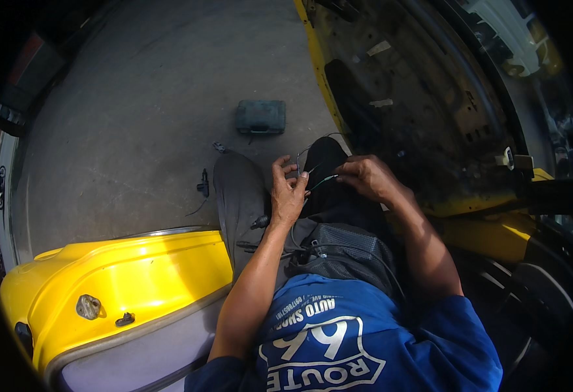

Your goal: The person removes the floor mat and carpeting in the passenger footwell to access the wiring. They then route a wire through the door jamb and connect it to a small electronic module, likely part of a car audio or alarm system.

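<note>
Over my lap, a thin green wire runs between my two hands. My left hand pinches it between thumb and fingers, with the other fingers slightly curled. Close by, my right hand has its fingers closed on the wire's other end, where a small pale tip shows. A thin dark wire loops up beside my left fingers. Black cables with a dark plug lie across my lap, next to a black mesh pouch. The exact grip under my right fingers is hidden.
A dark green hard case stands on the concrete floor ahead. Left of my knee lies a small black device with a lead. A yellow car panel fills the lower left. A stripped dark vehicle panel rises at my right.
</note>
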A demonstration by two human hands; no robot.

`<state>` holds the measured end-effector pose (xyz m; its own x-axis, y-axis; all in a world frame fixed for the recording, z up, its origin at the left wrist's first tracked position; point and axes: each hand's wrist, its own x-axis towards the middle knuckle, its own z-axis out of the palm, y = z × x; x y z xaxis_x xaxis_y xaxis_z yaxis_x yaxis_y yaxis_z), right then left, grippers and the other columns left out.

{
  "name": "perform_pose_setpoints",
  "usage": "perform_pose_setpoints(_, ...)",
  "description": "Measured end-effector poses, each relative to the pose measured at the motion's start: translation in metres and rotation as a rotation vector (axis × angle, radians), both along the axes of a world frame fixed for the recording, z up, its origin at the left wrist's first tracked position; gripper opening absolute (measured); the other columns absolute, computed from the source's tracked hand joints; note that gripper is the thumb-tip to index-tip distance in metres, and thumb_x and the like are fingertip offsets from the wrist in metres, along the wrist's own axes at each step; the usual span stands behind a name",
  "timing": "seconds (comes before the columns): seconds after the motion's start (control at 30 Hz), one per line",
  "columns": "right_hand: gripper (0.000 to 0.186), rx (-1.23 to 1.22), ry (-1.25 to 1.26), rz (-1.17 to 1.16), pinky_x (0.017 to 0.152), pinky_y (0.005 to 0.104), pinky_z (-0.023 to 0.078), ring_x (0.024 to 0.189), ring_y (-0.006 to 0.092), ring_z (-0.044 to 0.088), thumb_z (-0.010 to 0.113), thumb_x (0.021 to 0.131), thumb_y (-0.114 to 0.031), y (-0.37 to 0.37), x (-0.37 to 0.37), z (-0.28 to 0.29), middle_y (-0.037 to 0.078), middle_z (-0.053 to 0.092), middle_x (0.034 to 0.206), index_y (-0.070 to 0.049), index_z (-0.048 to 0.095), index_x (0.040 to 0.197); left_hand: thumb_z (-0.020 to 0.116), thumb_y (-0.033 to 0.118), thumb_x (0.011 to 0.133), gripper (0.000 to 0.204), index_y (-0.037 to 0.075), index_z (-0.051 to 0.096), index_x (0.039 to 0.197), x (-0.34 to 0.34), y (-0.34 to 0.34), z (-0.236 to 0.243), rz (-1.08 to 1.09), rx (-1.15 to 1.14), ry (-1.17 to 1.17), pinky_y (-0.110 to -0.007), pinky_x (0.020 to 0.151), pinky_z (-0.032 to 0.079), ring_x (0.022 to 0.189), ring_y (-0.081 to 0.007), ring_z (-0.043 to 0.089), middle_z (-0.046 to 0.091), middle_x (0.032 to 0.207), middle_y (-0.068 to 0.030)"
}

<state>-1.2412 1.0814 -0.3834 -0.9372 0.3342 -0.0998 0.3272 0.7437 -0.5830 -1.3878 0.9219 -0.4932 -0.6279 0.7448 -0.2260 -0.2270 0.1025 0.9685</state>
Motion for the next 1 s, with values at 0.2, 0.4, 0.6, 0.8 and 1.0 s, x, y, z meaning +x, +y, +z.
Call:
perform_pose_setpoints(0.2, 0.021, 0.026, 0.016, 0.029, 0.078, 0.041, 0.057, 0.091, 0.0319, 0.072, 0.074, 0.092, -0.015, 0.0, 0.0, -0.005, 0.013, 0.073, 0.095, -0.007, 0.078, 0.111, 0.069, 0.023, 0.101, 0.037, 0.003, 0.06, 0.131, -0.004, -0.009, 0.006, -0.066, 0.028, -0.146, -0.032, 0.066, 0.065, 0.102, -0.02, 0.071, 0.049, 0.142, -0.0159)
perform_pose_setpoints(0.4, 0.022, -0.014, 0.008, -0.007, 0.078, 0.0418, 0.056, 0.09, 0.0324, 0.072, 0.075, 0.092, -0.016, -0.007, -0.005, -0.007, 0.013, 0.072, 0.093, -0.007, 0.078, 0.112, 0.084, 0.03, 0.09, 0.031, 0.002, 0.079, 0.102, 0.0, -0.017, 0.01, -0.137, 0.095, 0.105, -0.027, 0.065, 0.064, 0.095, -0.0169, 0.069, 0.054, 0.139, -0.0128)
perform_pose_setpoints(0.6, 0.027, -0.005, -0.05, 0.038, 0.085, 0.044, 0.056, 0.1, 0.035, 0.07, 0.07, 0.09, -0.007, -0.006, -0.018, -0.021, 0.014, 0.07, 0.108, -0.007, 0.075, 0.117, 0.077, 0.024, 0.096, 0.027, 0.001, 0.076, 0.11, 0.001, -0.02, 0.002, -0.14, 0.076, -0.065, -0.026, 0.062, 0.061, 0.092, -0.0149, 0.072, 0.07, 0.109, -0.0083)
perform_pose_setpoints(0.8, 0.039, 0.132, -0.118, 0.068, 0.094, 0.0462, 0.056, 0.111, 0.0374, 0.068, 0.059, 0.088, -0.002, -0.003, -0.047, -0.058, 0.013, 0.066, 0.125, -0.007, 0.073, 0.123, 0.069, 0.029, 0.103, 0.034, 0.0, 0.071, 0.118, 0.001, -0.021, -0.006, -0.035, 0.128, -0.211, -0.027, 0.061, 0.061, 0.088, -0.0192, 0.076, 0.072, 0.1, -0.0101)
perform_pose_setpoints(1.0, 0.027, 0.153, -0.271, 0.147, 0.091, 0.0481, 0.055, 0.107, 0.038, 0.068, 0.066, 0.089, -0.012, 0.0, -0.056, -0.059, 0.013, 0.066, 0.121, -0.006, 0.073, 0.114, 0.062, 0.031, 0.107, 0.038, 0.001, 0.064, 0.131, -0.002, -0.021, -0.007, -0.01, 0.134, -0.243, -0.03, 0.063, 0.063, 0.084, -0.0215, 0.076, 0.071, 0.095, -0.009)
